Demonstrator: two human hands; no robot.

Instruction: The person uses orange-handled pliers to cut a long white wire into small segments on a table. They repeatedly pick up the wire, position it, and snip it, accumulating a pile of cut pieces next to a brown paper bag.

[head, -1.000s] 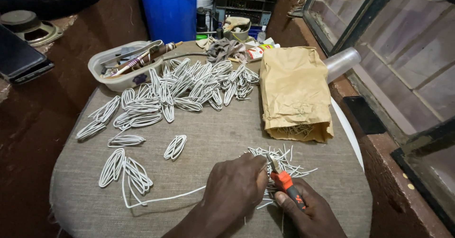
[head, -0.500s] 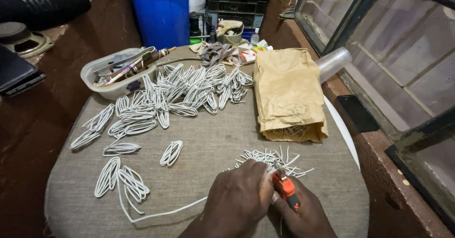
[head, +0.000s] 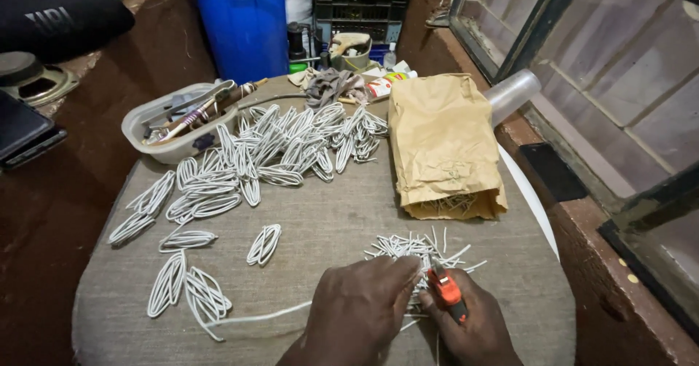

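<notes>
A crumpled brown paper bag (head: 444,144) lies flat near the bench's right edge, its open mouth facing the near side. At the far edge lies a small red-and-white labelled tube (head: 384,87). A dark flat screen device (head: 22,129) rests off the bench's left side.

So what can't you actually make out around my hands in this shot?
Head view only:
- Tool tip: right hand grips an orange-handled tool; left hand fingers cover its tip.
- Paper bag contents: only short pieces show at its mouth.
- Plastic tub items: overlapped, too small.
</notes>
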